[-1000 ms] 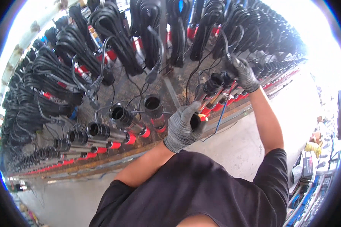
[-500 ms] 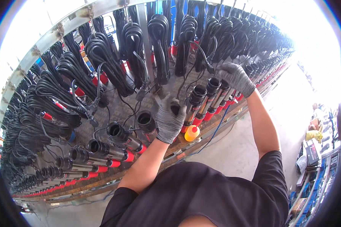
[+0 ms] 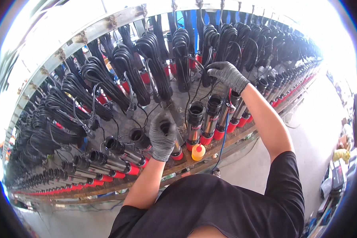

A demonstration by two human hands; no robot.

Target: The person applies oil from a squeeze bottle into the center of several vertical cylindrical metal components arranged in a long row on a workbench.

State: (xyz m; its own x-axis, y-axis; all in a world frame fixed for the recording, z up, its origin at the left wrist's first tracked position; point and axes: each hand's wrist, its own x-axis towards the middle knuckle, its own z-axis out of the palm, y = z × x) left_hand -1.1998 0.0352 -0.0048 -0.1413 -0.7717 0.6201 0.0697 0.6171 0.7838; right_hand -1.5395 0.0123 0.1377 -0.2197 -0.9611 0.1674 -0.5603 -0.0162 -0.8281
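My left hand [image 3: 163, 137], in a grey knit glove, is closed round the black open top of a metal pump tube [image 3: 166, 127]. That tube leans among others in the row and has a red base. Further right and higher, my gloved right hand [image 3: 227, 75] has its fingers bent together at a black cable plug [image 3: 206, 73]; the grip is partly hidden against the dark cables. Below the right hand hang a thin red lead [image 3: 229, 95] and a blue cord [image 3: 225, 133]. Between the hands stand upright pump tubes [image 3: 195, 125] with black collars and red bases.
Coiled black cables [image 3: 154, 55] hang from hooks on a curved metal rail [image 3: 95, 28] above the row. A yellow squeeze bottle [image 3: 198, 152] with a red cap stands at the bench's near edge [image 3: 178, 168]. Boxes and bags [image 3: 339, 174] lie at the far right.
The view has turned, so the row and bottle appear shifted. My left hand stays on the tube top, lower left in the picture. My right hand appears further left, still at the plug.
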